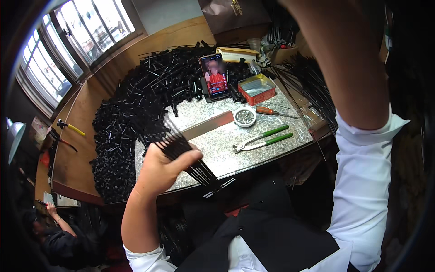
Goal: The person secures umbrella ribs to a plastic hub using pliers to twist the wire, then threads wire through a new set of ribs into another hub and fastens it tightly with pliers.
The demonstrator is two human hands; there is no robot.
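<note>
My left hand [165, 167], nearer me and left of the one white dish [245, 125], grips a fan of thin black rods [205, 173] between thumb and fingers, too crowded to count. Beyond the dish stand one phone [214, 78] and one red tin [263, 96]; nearer me lies one pair of pincers [272, 132]. My right forearm [355, 86] rises high, its hand cut off, so I cannot tell those fingers' state.

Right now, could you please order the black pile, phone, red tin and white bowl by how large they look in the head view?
1. Black pile
2. Phone and red tin, too close in area to rank
3. White bowl
</note>
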